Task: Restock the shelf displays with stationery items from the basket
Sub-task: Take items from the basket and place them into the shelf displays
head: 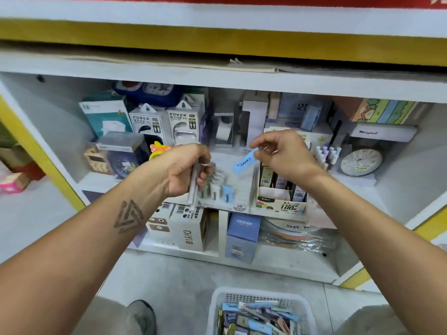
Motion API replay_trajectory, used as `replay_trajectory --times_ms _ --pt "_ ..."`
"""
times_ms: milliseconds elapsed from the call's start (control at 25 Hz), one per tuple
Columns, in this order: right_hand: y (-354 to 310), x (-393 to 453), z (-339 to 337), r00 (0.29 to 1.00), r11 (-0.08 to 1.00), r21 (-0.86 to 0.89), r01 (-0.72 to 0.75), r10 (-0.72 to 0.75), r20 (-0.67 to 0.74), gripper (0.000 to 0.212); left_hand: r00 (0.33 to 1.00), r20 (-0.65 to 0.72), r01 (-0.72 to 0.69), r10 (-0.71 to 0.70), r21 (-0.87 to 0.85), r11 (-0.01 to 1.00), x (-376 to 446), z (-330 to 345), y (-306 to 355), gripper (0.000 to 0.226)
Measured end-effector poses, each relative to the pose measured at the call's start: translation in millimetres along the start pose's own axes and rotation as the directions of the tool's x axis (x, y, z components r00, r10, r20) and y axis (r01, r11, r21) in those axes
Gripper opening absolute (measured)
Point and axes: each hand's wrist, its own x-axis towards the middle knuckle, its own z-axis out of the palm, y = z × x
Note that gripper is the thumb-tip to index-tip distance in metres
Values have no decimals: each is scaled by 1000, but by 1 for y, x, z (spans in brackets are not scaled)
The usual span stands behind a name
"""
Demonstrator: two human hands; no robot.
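- Nearest me, I see the white basket (260, 308) on the floor, holding mixed stationery packs.
- My left hand (186, 170) grips a bundle of pale slim packs (194, 187), fingers curled round them, just above the clear display tray (226, 189).
- My right hand (283, 155) pinches one blue pack (244, 162) at its top end; it hangs tilted over the tray.
- Behind stand power bank boxes (167, 122) and a round clock (361, 162).
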Motion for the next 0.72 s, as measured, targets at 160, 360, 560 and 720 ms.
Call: replay_trajectory --times_ms 160,360,560,720 --pt "1 -9 21 983 971 -190 142 -117 139 14 999 25 -27 27 -9 1000 -3 -7 -5 18" --pt "2 -13 39 972 968 -212 130 -82 221 12 997 53 -58 58 -12 998 -8 -14 -8 16" --pt "2 -14 44 964 948 -275 163 -94 250 10 993 98 -66 70 -39 997 -9 -12 -9 18" --pt "-1 -16 48 965 943 -283 176 -109 239 10 992 103 -72 78 -59 996 -8 -11 -10 20"
